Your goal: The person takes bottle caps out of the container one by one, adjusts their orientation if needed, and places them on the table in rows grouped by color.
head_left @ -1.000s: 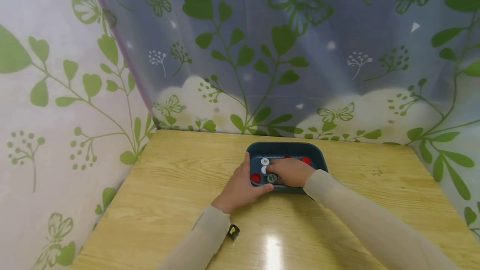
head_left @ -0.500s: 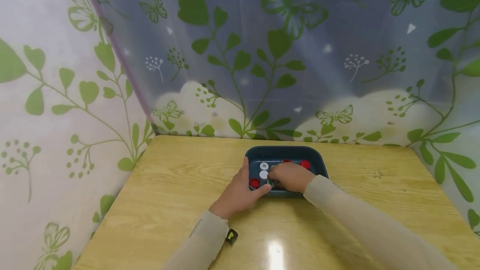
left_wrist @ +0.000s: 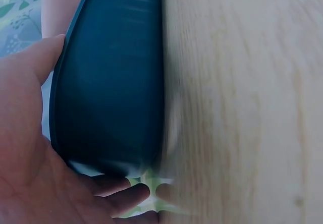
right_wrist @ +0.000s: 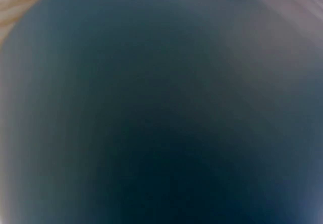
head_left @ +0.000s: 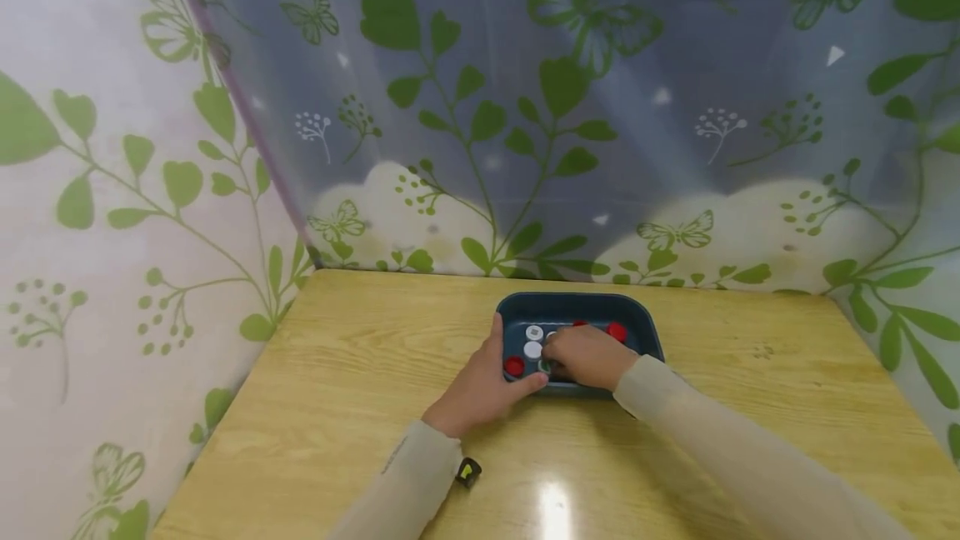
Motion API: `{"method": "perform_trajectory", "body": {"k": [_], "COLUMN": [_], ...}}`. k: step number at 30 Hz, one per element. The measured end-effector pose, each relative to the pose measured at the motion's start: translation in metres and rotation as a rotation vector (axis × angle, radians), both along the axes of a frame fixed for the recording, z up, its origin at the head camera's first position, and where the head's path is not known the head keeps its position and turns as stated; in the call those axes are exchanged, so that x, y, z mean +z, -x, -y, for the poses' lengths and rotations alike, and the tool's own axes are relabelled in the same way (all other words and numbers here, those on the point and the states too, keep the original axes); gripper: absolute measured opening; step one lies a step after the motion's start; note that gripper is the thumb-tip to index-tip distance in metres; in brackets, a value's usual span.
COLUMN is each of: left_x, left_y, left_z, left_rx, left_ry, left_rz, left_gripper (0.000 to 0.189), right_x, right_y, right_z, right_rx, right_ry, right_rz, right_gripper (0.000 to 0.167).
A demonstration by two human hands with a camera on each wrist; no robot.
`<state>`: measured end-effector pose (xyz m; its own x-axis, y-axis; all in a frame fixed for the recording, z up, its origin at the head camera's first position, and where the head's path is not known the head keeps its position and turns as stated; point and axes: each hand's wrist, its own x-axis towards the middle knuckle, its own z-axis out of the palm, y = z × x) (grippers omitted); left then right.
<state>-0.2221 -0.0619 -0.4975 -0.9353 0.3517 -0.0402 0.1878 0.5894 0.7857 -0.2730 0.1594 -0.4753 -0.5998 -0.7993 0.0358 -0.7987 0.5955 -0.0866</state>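
Note:
A dark teal tray (head_left: pixel 570 303) with rounded corners stands on the table and holds several round bottle caps. My left hand (head_left: pixel 474 386) grips its near left corner, thumb along the front rim and fingers around the end wall. In the left wrist view the thumb (left_wrist: pixel 48 57) rests at the rim. My right hand (head_left: pixel 588 355) reaches down into the tray, its fingers curled at a green-and-white cap (head_left: pixel 545 366) that is mostly covered. White caps (head_left: pixel 532 350) and a red cap (head_left: pixel 513 366) lie left of it. The right wrist view is filled by the blurred tray wall (right_wrist: pixel 161 82).
Another red cap (head_left: pixel 617 331) lies at the tray's right side, and one more is partly seen behind my right hand. The pale wooden table (head_left: pixel 360 357) meets a leaf-patterned curtain (head_left: pixel 480 123) right behind the tray.
My right hand has closed in on the green-and-white cap, which showed its face before and now is tipped and mostly covered. My left hand keeps its hold on the tray.

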Motion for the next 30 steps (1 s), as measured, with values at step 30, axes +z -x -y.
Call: {"method": "perform_trajectory", "body": {"k": [30], "left_x": [0.050], "left_y": [0.012], "left_z": [0.029], "left_rx": [0.056], "left_ry": [0.158], "left_rz": [-0.002], "left_gripper": [0.055], "right_x": [0.040], "right_y": [-0.144], "right_z": [0.030], "right_rx": [-0.055], "right_ry": [0.232], "right_rz": [0.034], "right_gripper": [0.034]}}
